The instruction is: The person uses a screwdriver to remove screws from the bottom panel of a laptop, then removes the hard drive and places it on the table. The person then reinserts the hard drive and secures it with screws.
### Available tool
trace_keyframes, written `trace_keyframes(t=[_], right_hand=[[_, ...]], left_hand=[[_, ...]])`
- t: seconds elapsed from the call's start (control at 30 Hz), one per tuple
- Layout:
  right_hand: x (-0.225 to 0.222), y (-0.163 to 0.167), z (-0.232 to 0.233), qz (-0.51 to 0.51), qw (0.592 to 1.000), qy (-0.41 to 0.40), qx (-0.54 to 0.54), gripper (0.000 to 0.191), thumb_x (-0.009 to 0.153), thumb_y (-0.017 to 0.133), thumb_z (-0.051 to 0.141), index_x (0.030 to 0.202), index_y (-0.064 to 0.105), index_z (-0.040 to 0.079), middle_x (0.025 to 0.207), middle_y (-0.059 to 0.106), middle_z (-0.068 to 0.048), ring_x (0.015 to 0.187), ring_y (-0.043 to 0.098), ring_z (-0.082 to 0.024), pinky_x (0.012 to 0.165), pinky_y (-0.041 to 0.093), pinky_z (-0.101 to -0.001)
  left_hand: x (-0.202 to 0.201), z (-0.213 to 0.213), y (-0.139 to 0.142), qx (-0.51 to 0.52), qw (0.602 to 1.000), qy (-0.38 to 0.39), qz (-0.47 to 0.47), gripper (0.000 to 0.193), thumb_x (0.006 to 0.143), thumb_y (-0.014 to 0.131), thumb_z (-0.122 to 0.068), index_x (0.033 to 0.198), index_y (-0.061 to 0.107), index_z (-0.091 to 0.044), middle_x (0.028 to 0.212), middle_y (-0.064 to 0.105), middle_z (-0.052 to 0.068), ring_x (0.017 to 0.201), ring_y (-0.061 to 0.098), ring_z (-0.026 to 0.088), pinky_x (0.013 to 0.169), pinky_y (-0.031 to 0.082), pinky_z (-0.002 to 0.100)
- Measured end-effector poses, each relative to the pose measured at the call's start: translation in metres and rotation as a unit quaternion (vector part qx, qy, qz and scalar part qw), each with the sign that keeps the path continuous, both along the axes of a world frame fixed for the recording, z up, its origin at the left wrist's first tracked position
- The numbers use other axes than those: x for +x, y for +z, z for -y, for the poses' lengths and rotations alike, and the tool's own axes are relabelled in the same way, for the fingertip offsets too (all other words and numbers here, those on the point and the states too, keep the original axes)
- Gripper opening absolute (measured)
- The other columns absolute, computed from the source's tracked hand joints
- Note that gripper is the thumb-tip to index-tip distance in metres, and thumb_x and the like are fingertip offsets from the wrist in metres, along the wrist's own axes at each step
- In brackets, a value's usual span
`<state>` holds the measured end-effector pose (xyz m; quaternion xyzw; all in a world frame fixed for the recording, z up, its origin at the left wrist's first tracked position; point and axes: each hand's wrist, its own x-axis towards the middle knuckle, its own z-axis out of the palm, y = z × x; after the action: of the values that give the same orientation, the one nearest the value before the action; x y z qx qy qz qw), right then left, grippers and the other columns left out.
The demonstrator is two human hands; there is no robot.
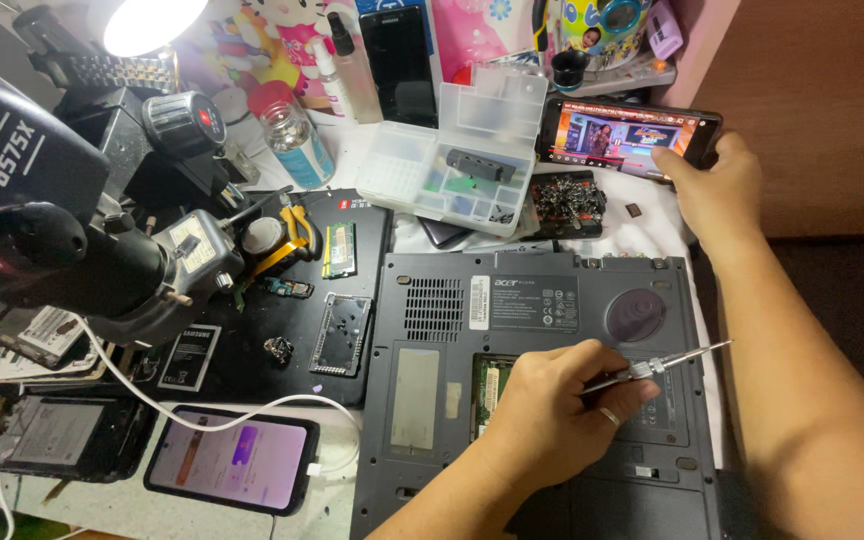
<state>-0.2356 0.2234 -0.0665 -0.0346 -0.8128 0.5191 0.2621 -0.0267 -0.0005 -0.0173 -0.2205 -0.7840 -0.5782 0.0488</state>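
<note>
Our two hands at work over an upturned laptop on the bench.

Our left hand [552, 405] rests on the grey underside of the laptop [537, 300], its fingers closed around a slim screwdriver [667, 364] whose metal tip points right, above the open memory bay. Our right hand [717, 185] reaches to the far side of the laptop, where its fingers are clamped on the end of a phone [622, 130] lying on its side with a bright video on its screen. Just behind the laptop sit a clear compartment box [452, 165] and a small pile of screws [567, 200]. To the left lie a black mat [292, 370] with loose parts and a second phone [237, 460], lit and plugged into a white cable.
</note>
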Motion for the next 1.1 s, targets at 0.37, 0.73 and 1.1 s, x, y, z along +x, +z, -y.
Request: trace_keyframes(t=[0.37,0.73,1.1], right_hand=[[-0.0019,-0.0018,-0.0011,-0.008,1.0,-0.006,0.014,0.031,0.097,0.085,0.025,0.106,0.069,-0.001,0.096,0.074,-0.009,0.081,0.068,-0.012,0.071,0.053,-0.0303],[0.0003,-0.0019,-0.001,-0.009,1.0,0.002,0.001,0.029,0.098,0.083,0.025,0.107,0.07,0.001,0.096,0.074,-0.007,0.08,0.067,-0.01,0.069,0.052,-0.0282],[-0.0038,-0.0035,-0.002,0.007,1.0,-0.008,0.006,0.03,0.096,0.084,0.025,0.103,0.07,0.0,0.095,0.074,-0.01,0.078,0.067,-0.012,0.068,0.052,-0.0298]], left_hand=[[0.0003,0.0007,0.0008,-0.007,1.0,-0.002,0.007,0.027,0.092,0.081,-0.024,0.092,0.065,-0.003,0.08,0.07,0.012,0.063,0.067,0.023,0.06,0.053,0.031],[0.0005,0.0007,0.0003,-0.002,1.0,-0.007,0.009,0.027,0.092,0.081,-0.024,0.093,0.065,-0.003,0.081,0.07,0.012,0.065,0.068,0.022,0.061,0.054,0.031],[0.0004,0.0001,-0.0008,0.002,1.0,-0.008,0.011,0.028,0.093,0.081,-0.025,0.093,0.065,-0.003,0.079,0.07,0.012,0.063,0.067,0.021,0.06,0.053,0.031]])
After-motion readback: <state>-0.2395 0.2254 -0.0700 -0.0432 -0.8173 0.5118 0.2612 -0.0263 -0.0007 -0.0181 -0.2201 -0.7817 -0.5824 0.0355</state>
